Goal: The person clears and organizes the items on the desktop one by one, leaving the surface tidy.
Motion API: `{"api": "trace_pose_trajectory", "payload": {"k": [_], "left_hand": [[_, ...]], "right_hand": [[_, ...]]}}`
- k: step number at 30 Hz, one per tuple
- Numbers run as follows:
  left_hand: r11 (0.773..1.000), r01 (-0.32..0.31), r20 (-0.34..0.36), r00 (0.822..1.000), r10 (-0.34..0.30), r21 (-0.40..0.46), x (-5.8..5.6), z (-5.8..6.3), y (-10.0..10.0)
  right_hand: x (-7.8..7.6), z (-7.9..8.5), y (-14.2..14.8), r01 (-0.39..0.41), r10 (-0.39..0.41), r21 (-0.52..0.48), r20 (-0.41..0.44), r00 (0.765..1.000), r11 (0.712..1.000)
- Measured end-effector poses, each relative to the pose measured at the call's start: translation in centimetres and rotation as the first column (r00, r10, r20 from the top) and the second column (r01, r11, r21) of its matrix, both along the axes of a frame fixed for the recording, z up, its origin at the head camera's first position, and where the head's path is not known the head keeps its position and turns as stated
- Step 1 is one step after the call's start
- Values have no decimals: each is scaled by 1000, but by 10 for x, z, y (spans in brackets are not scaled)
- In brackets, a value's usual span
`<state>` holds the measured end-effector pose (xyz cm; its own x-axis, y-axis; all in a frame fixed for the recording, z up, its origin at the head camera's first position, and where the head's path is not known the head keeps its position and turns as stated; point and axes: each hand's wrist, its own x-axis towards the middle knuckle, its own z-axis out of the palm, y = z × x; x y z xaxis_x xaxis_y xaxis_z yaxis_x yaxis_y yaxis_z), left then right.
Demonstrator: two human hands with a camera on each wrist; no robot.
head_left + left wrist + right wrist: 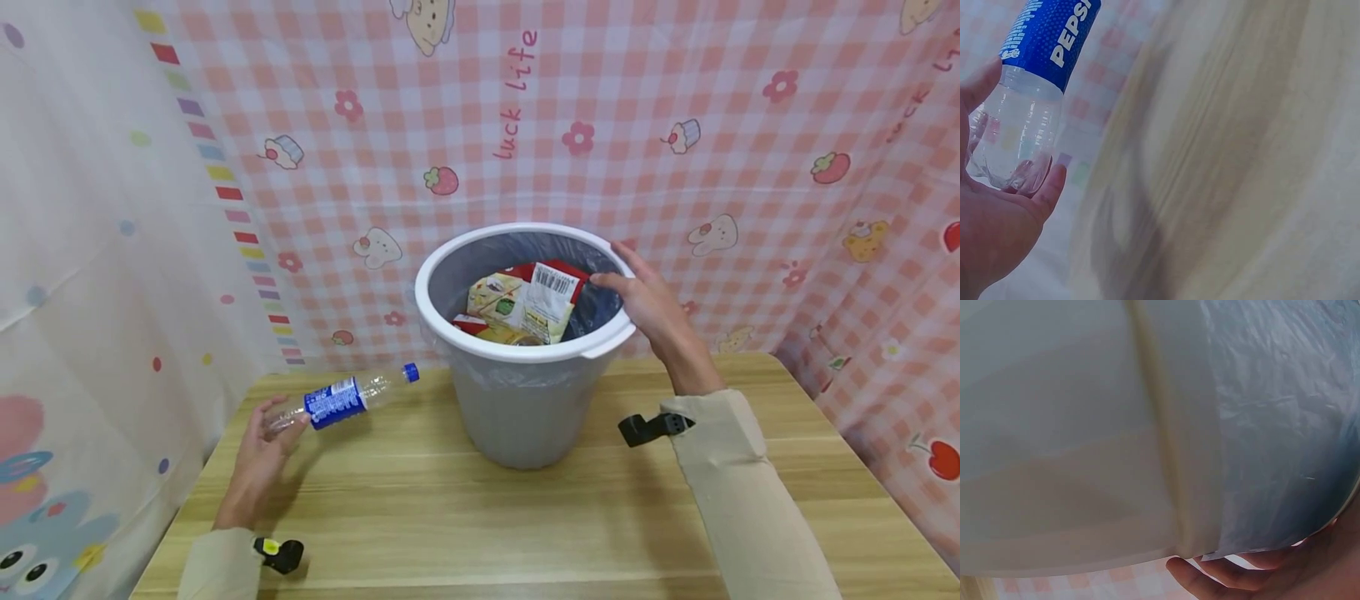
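My left hand (266,446) holds a clear plastic Pepsi bottle (337,402) by its base end, thumb and fingers around it. The bottle has a blue label and a blue cap, and its cap end points right toward a grey trash can (517,408). In the left wrist view the bottle (1038,50) rises from the palm, its top cut off. My right hand (652,308) grips the can's white rim (517,353) on the right, thumb inside and fingers outside. The right wrist view shows those fingers (1229,575) along the can's lined outer wall (1072,437).
Inside the can, a plastic liner (600,312) surrounds crumpled red and yellow wrappers (551,304). The can stands on a wooden table (420,517), near its back edge. A pink checked curtain (495,108) hangs behind, and a white curtain (97,250) on the left.
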<state>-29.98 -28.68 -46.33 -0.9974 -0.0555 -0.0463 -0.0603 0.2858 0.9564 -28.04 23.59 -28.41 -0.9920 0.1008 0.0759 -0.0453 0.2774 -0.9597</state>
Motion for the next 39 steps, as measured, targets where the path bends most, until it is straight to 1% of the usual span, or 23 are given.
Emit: {"api": "trace_pose_trajectory", "payload": {"k": [4,8,10,20,26,33,37,39], "left_hand": [[1000,-20,1,1000,20,18,1,6,-1],[998,-47,-14,999,48,33,0,13,0],[998,-61,-21,998,62,27,0,17,1],[987,-140,-35,989,143,74,-4,34,9],[979,-174,-99,978,185,111,-4,47,17],[961,-214,-182,952,245,173,-3,62,26],[960,-217,-193,949,250,178,-3,69,29],[955,-225,-196,945,262,191,-3,72,31]], "right_hand": [[-1,-1,1,1,-1,0,1,1000,1000],[0,-1,1,4,-4,5,-1,1000,1000],[1,-1,1,4,-4,4,-2,1000,1000],[1,-2,2,17,-17,4,0,1000,1000],[2,-1,1,16,-16,-4,-3,1000,1000],[0,-2,0,24,-24,4,-20,1000,1000],[0,-2,0,23,-23,6,-22,1000,1000],[0,-1,-1,20,-19,5,-21,1000,1000]]}}
